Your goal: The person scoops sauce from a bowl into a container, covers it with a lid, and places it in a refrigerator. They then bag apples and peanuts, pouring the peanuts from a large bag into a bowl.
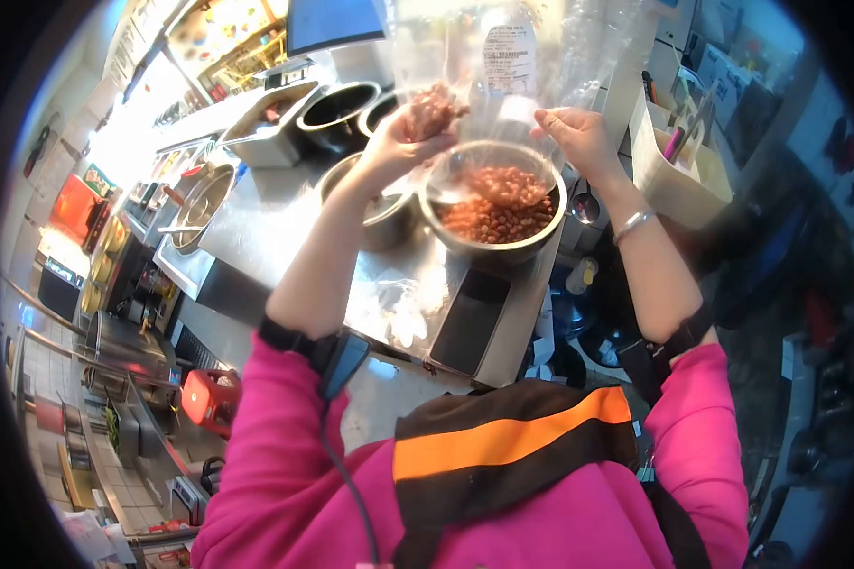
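A clear plastic bag [565,57] with a white printed label [510,59] hangs above a round metal pot [431,211]. My left hand [399,147] is closed around a bunched part of the bag, with reddish-brown beans [435,112] bulging out above the fingers. On the other side, my right hand [579,142] pinches the bag's edge near a small white patch. Glossy reddish-brown beans [493,220] lie in the pot, and a clump of them [508,185] shows at the bag's lower end, just over the rest. Glare on the plastic hides where the bag ends.
A second metal pot [381,220] stands left of the bean pot, with dark round containers [340,106] behind. A black phone-like slab [470,321] lies at the steel counter's [275,228] front edge. To the right sits a cream holder [678,180] with pens.
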Motion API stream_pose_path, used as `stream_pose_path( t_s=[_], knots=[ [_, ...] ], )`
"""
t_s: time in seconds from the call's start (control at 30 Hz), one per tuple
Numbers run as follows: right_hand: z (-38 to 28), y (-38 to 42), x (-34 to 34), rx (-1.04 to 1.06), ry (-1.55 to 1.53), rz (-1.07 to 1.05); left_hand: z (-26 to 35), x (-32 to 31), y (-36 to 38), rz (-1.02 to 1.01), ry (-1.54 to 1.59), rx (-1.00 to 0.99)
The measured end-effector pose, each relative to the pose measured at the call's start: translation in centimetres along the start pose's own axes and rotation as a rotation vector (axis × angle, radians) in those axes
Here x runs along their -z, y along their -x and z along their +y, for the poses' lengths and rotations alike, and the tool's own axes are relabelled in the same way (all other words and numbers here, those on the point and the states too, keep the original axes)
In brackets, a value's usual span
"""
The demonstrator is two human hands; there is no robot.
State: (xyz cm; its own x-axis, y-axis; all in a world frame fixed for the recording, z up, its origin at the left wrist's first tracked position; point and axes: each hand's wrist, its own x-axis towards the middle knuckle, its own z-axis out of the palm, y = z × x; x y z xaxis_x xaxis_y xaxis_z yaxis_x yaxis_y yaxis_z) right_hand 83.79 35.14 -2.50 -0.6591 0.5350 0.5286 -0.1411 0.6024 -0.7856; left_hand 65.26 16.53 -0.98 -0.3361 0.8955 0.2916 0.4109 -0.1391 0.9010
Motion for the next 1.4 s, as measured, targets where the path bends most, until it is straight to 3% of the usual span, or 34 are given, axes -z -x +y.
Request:
stream_pose_path(
  t_s=[0.17,0.23,0.27,0.3,0.33,0.43,0.53,0.8,0.9,1.03,1.07,1.13,1.3,1.37,1.4],
  knots=[
    [-2.1,0.5,1.1,-0.236,-0.014,-0.078,-0.3,0.5,0.2,0.11,0.0,-0.065],
    [-0.5,1.7,0.3,-0.106,0.01,0.031,0.8,0.4,1.2,0.114,0.09,-0.002],
    [-0.7,2.9,0.1,-0.142,0.153,0.044,0.6,0.0,1.7,0.205,0.183,-0.003],
    [-0.8,4.4,0.0,-0.03,0.32,0.07,0.4,0.2,2.1,0.203,0.211,0.012],
    [0.1,5.9,-1.0,0.003,0.301,0.175,0.6,-0.1,2.4,0.268,0.27,0.021],
    [0.3,9.1,-2.0,-0.04,0.327,0.161,-1.5,0.8,2.6,0.305,0.241,0.005],
    [0.3,9.1,-2.0,-0.045,0.283,0.202,-0.4,0.3,2.9,0.332,0.258,0.101],
    [1.9,7.0,-0.8,-0.067,0.113,0.165,0.7,-0.8,2.3,0.306,0.185,0.136],
    [1.4,5.4,-0.1,-0.097,0.154,0.189,0.8,-0.8,1.8,0.214,0.092,0.164],
    [0.0,1.2,0.9,0.051,0.083,0.298,-0.1,-2.1,0.3,0.238,0.247,-0.035],
    [-1.5,0.3,1.6,0.031,0.059,0.279,0.5,-2.0,0.2,0.213,0.206,0.063],
    [-2.6,-1.1,2.0,-0.023,0.029,0.254,1.1,-2.4,0.1,0.147,0.254,-0.02],
    [0.0,-2.8,0.9,0.169,-0.015,0.323,-0.3,-1.9,0.1,0.171,0.377,-0.049],
    [-0.5,-2.9,1.4,0.093,-0.053,0.331,0.3,-2.6,0.2,0.242,0.391,-0.088],
    [-2.2,-3.0,1.8,-0.035,-0.251,0.349,0.2,-2.5,0.4,0.202,0.41,-0.087]
  ],
)
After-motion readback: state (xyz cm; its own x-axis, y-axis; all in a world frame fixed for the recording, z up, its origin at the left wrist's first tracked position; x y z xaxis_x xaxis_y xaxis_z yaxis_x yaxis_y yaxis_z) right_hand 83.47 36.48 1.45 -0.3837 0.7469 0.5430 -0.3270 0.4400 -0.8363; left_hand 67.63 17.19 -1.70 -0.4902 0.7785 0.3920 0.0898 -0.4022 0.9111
